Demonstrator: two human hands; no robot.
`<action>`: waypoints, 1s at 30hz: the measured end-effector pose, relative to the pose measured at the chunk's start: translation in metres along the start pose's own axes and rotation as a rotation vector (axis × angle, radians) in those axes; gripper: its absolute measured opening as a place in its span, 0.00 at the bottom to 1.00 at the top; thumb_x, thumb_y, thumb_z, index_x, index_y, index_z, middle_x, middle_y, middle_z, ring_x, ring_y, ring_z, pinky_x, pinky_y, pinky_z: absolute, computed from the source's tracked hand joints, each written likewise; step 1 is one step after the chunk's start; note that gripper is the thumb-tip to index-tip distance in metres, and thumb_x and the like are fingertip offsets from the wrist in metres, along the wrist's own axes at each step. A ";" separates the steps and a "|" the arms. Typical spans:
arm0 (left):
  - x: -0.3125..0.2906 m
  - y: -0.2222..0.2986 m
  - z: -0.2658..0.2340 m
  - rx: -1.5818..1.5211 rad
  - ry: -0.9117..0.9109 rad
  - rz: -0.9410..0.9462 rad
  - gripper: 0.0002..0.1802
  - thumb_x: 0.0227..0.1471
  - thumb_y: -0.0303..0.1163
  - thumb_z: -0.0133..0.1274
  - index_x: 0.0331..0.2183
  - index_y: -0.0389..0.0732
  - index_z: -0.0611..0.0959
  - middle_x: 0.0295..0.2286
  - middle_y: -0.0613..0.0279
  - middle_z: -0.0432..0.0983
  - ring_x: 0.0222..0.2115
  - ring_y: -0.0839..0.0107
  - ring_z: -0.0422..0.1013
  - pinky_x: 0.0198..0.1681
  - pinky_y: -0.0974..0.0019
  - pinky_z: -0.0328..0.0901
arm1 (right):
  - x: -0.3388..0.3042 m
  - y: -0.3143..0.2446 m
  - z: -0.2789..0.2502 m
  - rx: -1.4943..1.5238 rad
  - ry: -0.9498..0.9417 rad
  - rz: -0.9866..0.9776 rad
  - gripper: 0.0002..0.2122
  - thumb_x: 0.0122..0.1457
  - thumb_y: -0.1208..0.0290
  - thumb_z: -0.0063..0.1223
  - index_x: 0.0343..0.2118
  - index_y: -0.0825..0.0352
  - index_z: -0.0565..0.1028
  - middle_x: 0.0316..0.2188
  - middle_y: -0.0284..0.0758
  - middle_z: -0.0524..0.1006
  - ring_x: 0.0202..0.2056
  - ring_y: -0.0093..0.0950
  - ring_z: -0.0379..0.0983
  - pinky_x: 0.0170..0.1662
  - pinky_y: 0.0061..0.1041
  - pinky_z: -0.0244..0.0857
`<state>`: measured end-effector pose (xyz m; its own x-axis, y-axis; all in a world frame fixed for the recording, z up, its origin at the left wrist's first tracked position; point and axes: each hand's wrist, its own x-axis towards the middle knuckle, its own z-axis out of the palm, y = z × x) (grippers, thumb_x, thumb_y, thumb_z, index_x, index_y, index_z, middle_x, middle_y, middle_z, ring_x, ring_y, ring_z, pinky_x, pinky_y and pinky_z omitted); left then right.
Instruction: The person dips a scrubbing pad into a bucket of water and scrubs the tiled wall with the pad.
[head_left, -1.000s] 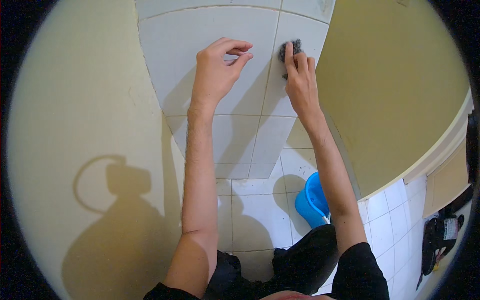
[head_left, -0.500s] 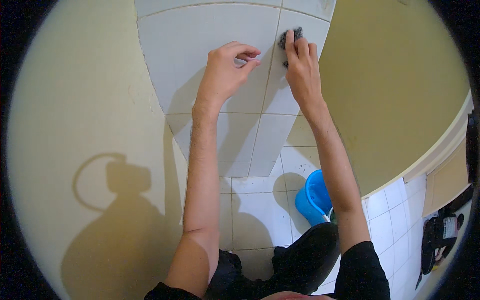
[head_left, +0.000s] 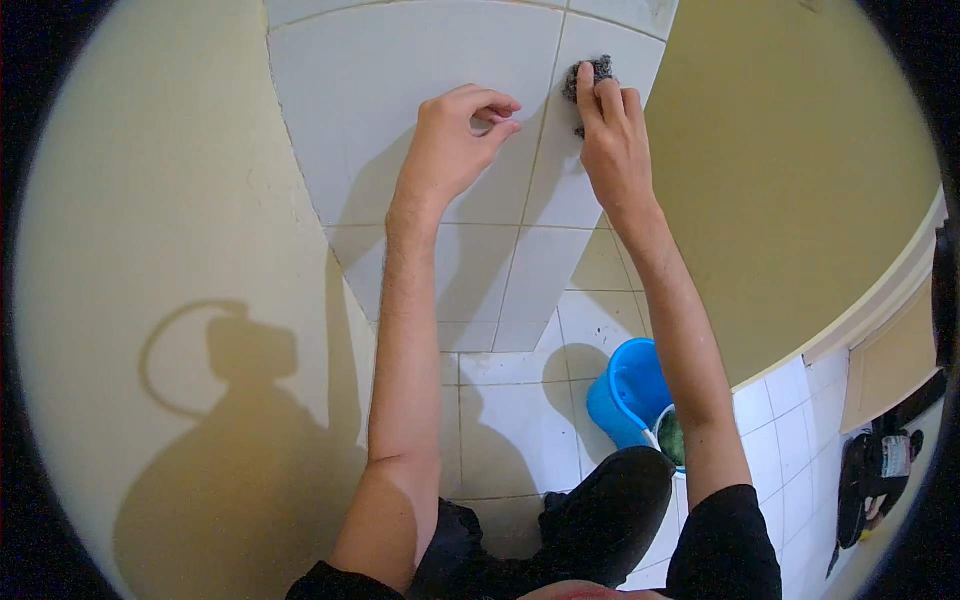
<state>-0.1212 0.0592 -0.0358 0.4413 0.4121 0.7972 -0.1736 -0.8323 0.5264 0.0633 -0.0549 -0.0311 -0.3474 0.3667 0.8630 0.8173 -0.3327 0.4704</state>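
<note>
Against the narrow right-hand column of white wall tiles [head_left: 410, 60], my right hand [head_left: 617, 150] presses a dark grey, wiry scouring pad [head_left: 603, 70]. Its index finger lies over the pad, the other fingers are curled, and a bit of the pad shows below by the palm. To the left, my left hand [head_left: 450, 140] is held up close to the tiles, near the grout line. Its fingers are bent, with a small gap between thumb and index fingertip, and I see nothing held there.
A blue bucket [head_left: 612, 400] stands on the tiled floor below my right forearm. Beside it is a small white-rimmed container [head_left: 652, 440] with something green in it. Cream walls [head_left: 200, 200] rise on both sides. Dark items [head_left: 865, 480] lie at the far right.
My right hand and the scouring pad have shifted slightly right on the tile. More of the green-filled container shows beside the bucket. My left hand has hardly moved.
</note>
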 end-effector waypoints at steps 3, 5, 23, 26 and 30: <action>-0.001 -0.001 -0.001 -0.020 -0.021 -0.001 0.12 0.53 0.26 0.65 0.41 0.38 0.88 0.38 0.60 0.84 0.39 0.70 0.80 0.44 0.64 0.77 | -0.006 -0.003 -0.002 0.002 -0.060 0.010 0.29 0.50 0.82 0.54 0.59 0.77 0.68 0.38 0.39 0.69 0.38 0.36 0.67 0.44 0.30 0.68; 0.001 -0.002 0.002 -0.010 -0.021 0.002 0.12 0.53 0.26 0.65 0.41 0.38 0.88 0.38 0.59 0.84 0.38 0.71 0.80 0.44 0.64 0.77 | -0.003 -0.001 0.000 0.017 -0.036 0.022 0.29 0.49 0.82 0.54 0.59 0.77 0.68 0.38 0.40 0.69 0.39 0.36 0.67 0.45 0.30 0.68; 0.001 0.002 -0.006 0.027 0.000 0.014 0.11 0.54 0.26 0.65 0.41 0.38 0.88 0.38 0.61 0.85 0.39 0.71 0.81 0.43 0.64 0.76 | 0.005 -0.004 -0.005 0.012 -0.058 0.005 0.30 0.49 0.82 0.55 0.59 0.78 0.67 0.41 0.40 0.69 0.41 0.37 0.68 0.45 0.31 0.68; 0.002 0.002 -0.008 0.030 -0.001 0.021 0.11 0.53 0.26 0.65 0.41 0.38 0.88 0.38 0.61 0.85 0.39 0.71 0.81 0.43 0.64 0.76 | -0.005 -0.006 -0.002 0.017 -0.081 0.025 0.29 0.49 0.82 0.55 0.58 0.78 0.68 0.41 0.40 0.69 0.41 0.37 0.67 0.45 0.31 0.67; 0.001 -0.002 -0.006 -0.002 -0.005 -0.002 0.11 0.53 0.26 0.65 0.41 0.38 0.88 0.38 0.60 0.85 0.39 0.71 0.81 0.43 0.64 0.77 | 0.010 -0.004 -0.004 -0.006 -0.041 0.001 0.29 0.49 0.82 0.55 0.58 0.78 0.68 0.40 0.40 0.69 0.41 0.38 0.67 0.45 0.32 0.68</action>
<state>-0.1263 0.0636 -0.0346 0.4457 0.4122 0.7946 -0.1744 -0.8307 0.5287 0.0548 -0.0533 -0.0241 -0.3275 0.4020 0.8551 0.8145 -0.3386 0.4711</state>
